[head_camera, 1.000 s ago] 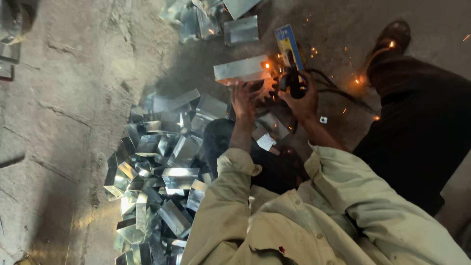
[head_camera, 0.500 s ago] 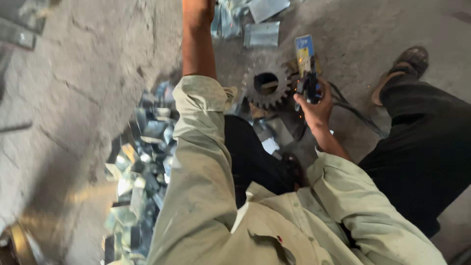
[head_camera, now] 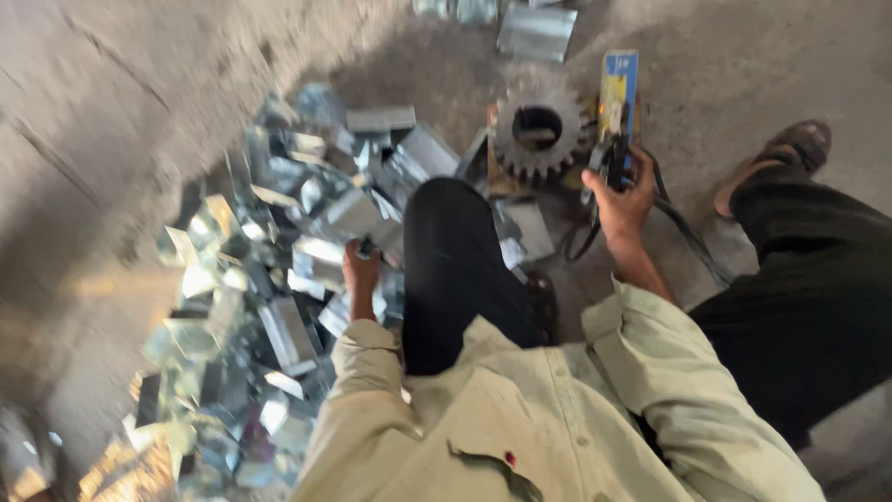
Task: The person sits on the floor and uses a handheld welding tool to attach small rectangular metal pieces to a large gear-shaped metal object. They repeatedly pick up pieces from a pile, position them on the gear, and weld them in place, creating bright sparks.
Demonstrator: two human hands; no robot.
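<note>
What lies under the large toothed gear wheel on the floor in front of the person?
The gear wheel rests on a flat brownish block, whose edge shows at its lower left. Through its centre hole only a dark, blurred surface shows. Whatever lies beneath the rest is covered.

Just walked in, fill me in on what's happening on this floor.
A person sits on the floor. The right hand grips a blue power tool beside a large gear; no sparks show. The left hand reaches into a pile of shiny metal pieces at the left side and seems to close on one, though blur hides the grip. A sandalled foot rests to the right.
</note>
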